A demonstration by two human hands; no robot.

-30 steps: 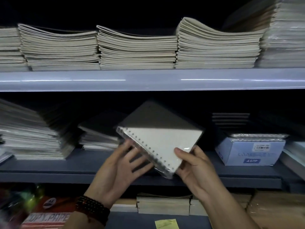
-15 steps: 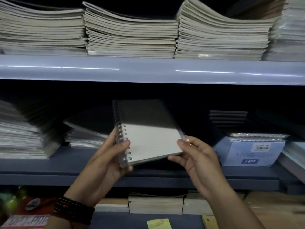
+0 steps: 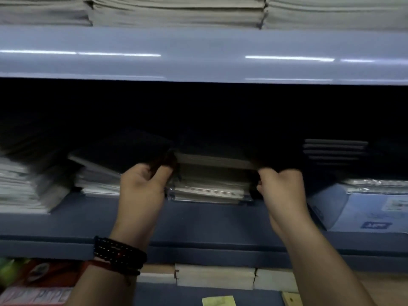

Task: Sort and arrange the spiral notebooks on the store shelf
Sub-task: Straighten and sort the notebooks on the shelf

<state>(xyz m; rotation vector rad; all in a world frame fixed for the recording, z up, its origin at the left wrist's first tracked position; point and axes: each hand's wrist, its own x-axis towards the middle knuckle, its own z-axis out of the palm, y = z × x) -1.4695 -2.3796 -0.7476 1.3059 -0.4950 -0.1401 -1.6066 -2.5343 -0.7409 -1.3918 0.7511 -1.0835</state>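
Head view puts the stack of spiral notebooks [image 3: 212,184] about midway along the middle shelf [image 3: 209,219], set back from its front edge, with its lower books in shiny clear wrap. The left hand [image 3: 141,186] grips the stack's left end and the right hand [image 3: 281,188] grips its right end. Their fingers [image 3: 266,176] are curled tight round the upper part. Blur and shadow hide whether they hold only the top book or several.

The wrap looks slippery, so an uneven squeeze or a push from one side could skew the stack or slide its upper books toward the back.

Just beside the left hand, the neighbouring pile [image 3: 99,180] carries a dark cover [image 3: 123,149] lying tilted. A knock from the wrist as it pulls away could likely tip that cover off.

On the other side the blue box [image 3: 362,208] stands near the right hand and leaves little room to draw the hand out sideways.

The upper shelf [image 3: 198,54] overhangs and keeps the rear in darkness, so a crooked back edge might go unnoticed.

Toward the shelf's left end, the larger pile [image 3: 24,191] slopes and could slump if jostled.
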